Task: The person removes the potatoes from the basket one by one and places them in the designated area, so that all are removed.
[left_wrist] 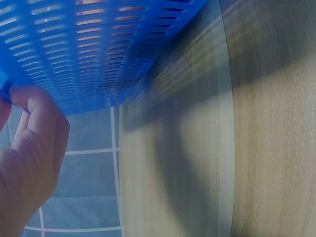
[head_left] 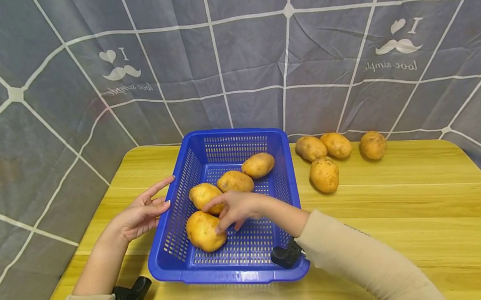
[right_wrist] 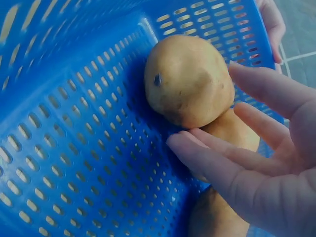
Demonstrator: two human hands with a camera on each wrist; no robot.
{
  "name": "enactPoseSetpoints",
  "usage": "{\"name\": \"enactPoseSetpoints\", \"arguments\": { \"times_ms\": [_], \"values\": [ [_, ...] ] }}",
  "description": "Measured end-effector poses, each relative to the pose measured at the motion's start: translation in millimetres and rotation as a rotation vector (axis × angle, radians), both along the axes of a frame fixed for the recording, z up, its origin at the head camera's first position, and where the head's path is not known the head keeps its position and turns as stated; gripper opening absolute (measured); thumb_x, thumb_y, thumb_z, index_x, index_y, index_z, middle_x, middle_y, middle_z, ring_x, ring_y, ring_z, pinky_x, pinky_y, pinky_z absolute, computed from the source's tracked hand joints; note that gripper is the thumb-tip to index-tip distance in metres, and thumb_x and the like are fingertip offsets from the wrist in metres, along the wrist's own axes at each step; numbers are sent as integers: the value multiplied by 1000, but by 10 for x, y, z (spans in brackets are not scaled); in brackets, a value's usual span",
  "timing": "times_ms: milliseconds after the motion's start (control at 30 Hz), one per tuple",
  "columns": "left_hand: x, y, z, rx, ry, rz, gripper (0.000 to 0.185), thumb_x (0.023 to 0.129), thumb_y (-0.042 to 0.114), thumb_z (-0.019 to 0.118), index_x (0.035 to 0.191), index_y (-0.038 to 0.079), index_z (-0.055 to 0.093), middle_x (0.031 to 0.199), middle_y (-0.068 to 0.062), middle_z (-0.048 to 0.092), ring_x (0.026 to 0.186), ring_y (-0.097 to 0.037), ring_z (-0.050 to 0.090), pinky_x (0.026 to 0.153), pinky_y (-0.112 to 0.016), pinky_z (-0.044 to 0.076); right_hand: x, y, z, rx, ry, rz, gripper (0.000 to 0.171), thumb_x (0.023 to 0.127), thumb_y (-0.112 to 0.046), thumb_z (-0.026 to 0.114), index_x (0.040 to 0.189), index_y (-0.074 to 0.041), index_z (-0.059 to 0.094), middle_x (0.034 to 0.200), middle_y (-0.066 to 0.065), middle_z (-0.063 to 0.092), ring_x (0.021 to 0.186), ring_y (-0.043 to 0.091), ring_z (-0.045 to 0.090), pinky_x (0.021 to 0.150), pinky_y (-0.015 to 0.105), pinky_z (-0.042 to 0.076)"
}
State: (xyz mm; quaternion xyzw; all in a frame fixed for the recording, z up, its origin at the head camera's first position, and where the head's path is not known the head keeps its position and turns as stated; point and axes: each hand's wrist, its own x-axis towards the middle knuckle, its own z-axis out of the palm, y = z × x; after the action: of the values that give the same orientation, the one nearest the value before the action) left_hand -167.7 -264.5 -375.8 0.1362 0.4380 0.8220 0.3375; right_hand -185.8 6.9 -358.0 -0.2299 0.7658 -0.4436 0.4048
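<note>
A blue plastic basket with slotted walls stands on the table, holding several potatoes. My left hand is at its left rim; in the left wrist view the fingers bend at the rim and grip it. Inside the basket, my right hand reaches over the nearest potato, at the front left. In the right wrist view, thumb and fingers are spread loosely beside this potato, fingertips right at its skin. Behind it lie a second potato, a third potato and one more potato.
Right of the basket, a potato lies in front of a darker potato and a yellow potato. A single potato lies farther right. A grey checked curtain hangs behind the wooden table.
</note>
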Motion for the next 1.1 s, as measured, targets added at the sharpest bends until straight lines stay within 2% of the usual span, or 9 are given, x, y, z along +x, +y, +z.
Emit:
{"name": "enactPoseSetpoints", "arguments": {
  "times_ms": [233, 433, 667, 900, 1100],
  "values": [
    [-4, 5, 8, -11, 10, 3, 53, 96, -9, 38, 133, 27, 47, 117, -13, 57, 100, -25, 62, 84, -36, 53, 6, -50, -41, 27, 33, 16, 61, 80, -3, 71, 136, -11, 47, 82, 6, 63, 71, 15, 58, 59, 35, 55],
    [-3, 3, 24, -11, 24, -4, 52, 96, -9, 37, 133, 27, 46, 118, -13, 57, 101, -25, 62, 84, -36, 53, 10, -89, -82, 44, 60, 34, 62, 82, -7, 71, 137, -16, 44, 97, 4, 57, 75, 14, 56, 62, 36, 55],
    [-2, 5, 26, -27, 15, 13, 52, 95, -9, 38, 132, 27, 45, 117, -13, 57, 100, -25, 63, 84, -36, 53, 37, -111, -95, 1, 18, 52, 48, 82, -4, 70, 123, -13, 48, 83, 7, 61, 70, 14, 57, 61, 35, 54],
    [4, 1, 15, -28, 29, 5, 51, 96, -9, 38, 133, 26, 44, 117, -13, 57, 101, -25, 62, 84, -36, 53, 63, -105, -98, -9, 20, 83, 56, 80, -2, 72, 129, -13, 48, 81, 6, 59, 69, 13, 55, 59, 33, 53],
    [6, 5, 9, -18, 31, -3, 51, 96, -9, 38, 133, 26, 46, 117, -13, 57, 102, -26, 62, 84, -37, 53, 69, -100, -112, -13, 46, 132, 58, 79, -3, 72, 130, -11, 47, 72, 5, 58, 66, 14, 54, 55, 28, 51]
  ]
}}
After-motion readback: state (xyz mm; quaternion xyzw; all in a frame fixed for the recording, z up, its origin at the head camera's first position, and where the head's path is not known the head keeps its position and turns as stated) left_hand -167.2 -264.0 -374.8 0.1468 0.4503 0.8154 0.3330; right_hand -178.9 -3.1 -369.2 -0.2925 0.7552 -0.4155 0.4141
